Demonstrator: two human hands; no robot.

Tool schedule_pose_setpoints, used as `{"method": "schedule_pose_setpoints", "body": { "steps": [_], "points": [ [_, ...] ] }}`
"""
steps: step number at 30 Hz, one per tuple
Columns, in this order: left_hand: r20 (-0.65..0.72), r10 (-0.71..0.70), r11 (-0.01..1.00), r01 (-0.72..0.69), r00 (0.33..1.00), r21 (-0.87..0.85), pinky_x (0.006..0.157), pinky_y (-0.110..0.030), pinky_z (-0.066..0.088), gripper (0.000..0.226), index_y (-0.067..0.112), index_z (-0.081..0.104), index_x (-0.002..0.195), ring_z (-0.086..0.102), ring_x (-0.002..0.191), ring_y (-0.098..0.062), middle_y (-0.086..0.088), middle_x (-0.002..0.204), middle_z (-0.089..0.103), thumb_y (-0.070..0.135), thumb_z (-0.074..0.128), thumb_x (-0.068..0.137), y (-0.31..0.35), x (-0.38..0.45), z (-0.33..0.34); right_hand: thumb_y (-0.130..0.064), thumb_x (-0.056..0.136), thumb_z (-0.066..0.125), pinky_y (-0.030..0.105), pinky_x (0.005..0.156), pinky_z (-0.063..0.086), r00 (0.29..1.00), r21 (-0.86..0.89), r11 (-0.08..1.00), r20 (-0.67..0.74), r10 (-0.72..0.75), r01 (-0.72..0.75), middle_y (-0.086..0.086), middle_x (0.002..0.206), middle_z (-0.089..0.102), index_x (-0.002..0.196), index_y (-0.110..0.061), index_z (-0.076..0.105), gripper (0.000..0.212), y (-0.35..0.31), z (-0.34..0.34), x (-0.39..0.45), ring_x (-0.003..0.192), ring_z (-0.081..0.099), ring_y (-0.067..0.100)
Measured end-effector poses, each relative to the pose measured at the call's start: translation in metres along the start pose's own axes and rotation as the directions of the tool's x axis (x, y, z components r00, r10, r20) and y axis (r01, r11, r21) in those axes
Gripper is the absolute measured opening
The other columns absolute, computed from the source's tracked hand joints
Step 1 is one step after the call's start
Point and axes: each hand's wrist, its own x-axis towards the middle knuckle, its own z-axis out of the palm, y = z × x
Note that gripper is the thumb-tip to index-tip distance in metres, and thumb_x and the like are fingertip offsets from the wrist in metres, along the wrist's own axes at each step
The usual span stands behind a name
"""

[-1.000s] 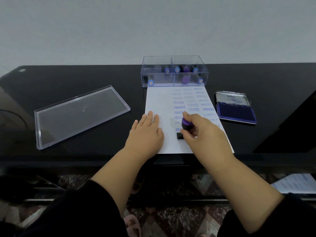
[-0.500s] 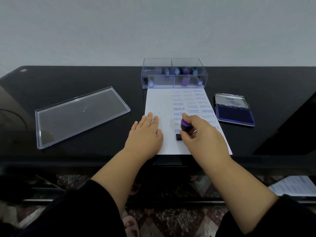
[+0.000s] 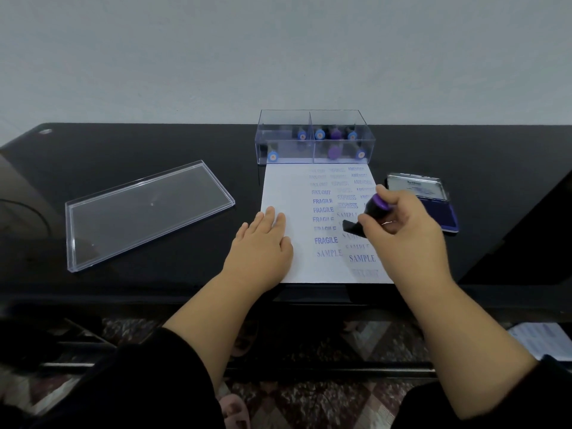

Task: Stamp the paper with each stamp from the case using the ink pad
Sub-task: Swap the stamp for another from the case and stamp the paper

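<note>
A white paper (image 3: 291, 187) lies on the black table, covered with blue prints such as FRAGILE and SAMPLE. My left hand (image 3: 261, 243) presses flat on the paper's left part. My right hand (image 3: 402, 230) grips a purple-topped stamp (image 3: 370, 213) with a black base, tilted and lifted above the paper's right side. The open ink pad (image 3: 445, 215) lies to the right, partly hidden by my right hand. A clear case (image 3: 314, 137) behind the paper holds several more stamps.
The clear case lid (image 3: 148, 212) lies upside down on the left of the glossy black table (image 3: 123, 150). A grey wall stands right behind. The table's front edge runs just below the paper; patterned floor and a foot show beneath.
My right hand lifted the stamp off the paper's lower middle and carried it up and right towards the ink pad, leaving a new SAMPLE print. My left hand stayed put.
</note>
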Motion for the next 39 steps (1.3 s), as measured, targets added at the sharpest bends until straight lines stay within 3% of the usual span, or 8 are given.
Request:
{"method": "schedule_pose_setpoints", "body": {
  "steps": [39],
  "points": [
    [-0.003, -0.001, 1.000, 0.001, 1.000, 0.000, 0.117, -0.033, -0.003, 0.052, 0.018, 0.007, 0.152, -0.003, 0.147, -0.015, 0.000, 0.160, -0.004, 0.026, 0.018, 0.102, 0.0001, -0.0007, 0.0001, -0.017, 0.085, 0.067, -0.002, 0.059, 0.037, 0.998, -0.032, 0.999, 0.051, -0.027, 0.029, -0.023, 0.077, 0.056, 0.118, -0.029, 0.058, 0.037, 0.0045, 0.0013, 0.0031, 0.064, 0.053, -0.012]
  ]
}}
